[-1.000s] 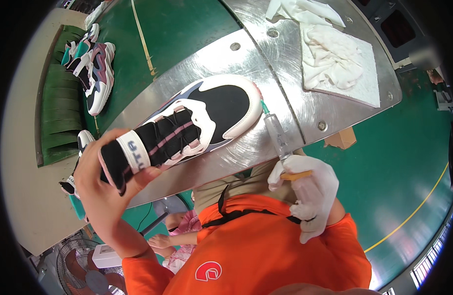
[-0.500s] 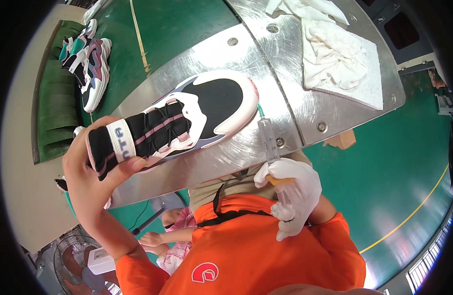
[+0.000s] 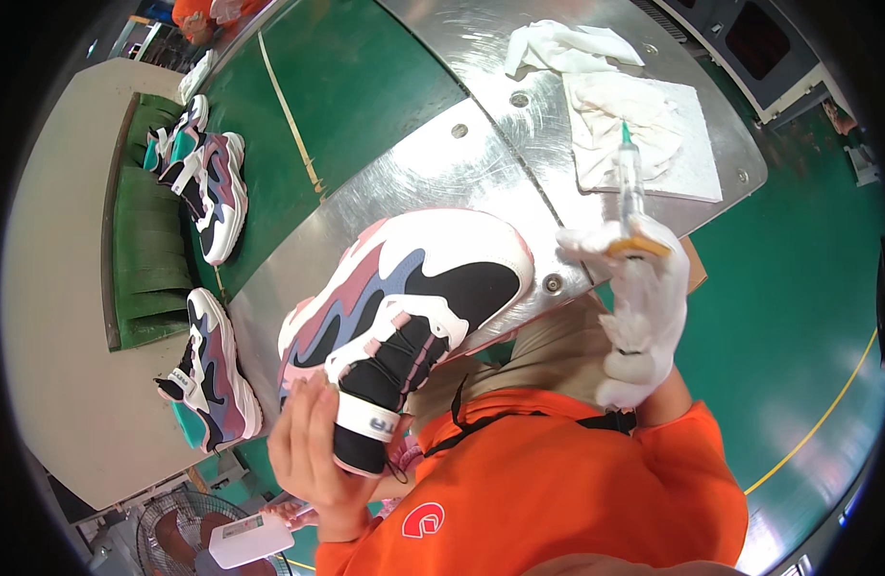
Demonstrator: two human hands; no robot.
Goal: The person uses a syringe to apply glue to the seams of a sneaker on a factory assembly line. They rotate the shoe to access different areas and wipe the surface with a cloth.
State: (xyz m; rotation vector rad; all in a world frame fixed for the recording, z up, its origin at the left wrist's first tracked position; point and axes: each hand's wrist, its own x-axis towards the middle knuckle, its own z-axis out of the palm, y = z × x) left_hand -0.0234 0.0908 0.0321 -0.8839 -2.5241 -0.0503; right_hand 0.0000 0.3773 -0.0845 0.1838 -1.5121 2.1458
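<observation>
My bare left hand [image 3: 306,446] grips a sneaker [image 3: 370,274] at its heel and ankle opening. This shoe is white, black, pink and blue-grey, with black laces and a white strap. It is tilted on its side, its toe pointing to the upper right, above the metal worktop [image 3: 404,158]. In a white glove, my right hand [image 3: 647,322] is closed around a clear syringe [image 3: 630,182] with an orange-yellow flange. The syringe's green tip points away from me and appears over a crumpled white cloth [image 3: 620,125], apart from the shoe. The glove hides part of the barrel.
Beneath the cloth lies a white pad [image 3: 697,144], with another white cloth [image 3: 567,46] behind it. At the left, several similar sneakers [image 3: 212,192] stand along a green conveyor belt [image 3: 145,278]. A fan [image 3: 178,538] and another person's hand [image 3: 293,514] are at the lower left.
The sneaker has been turned so its side shows, and its heel has swung toward me with my left hand. My right hand has moved the syringe right and away from the toe.
</observation>
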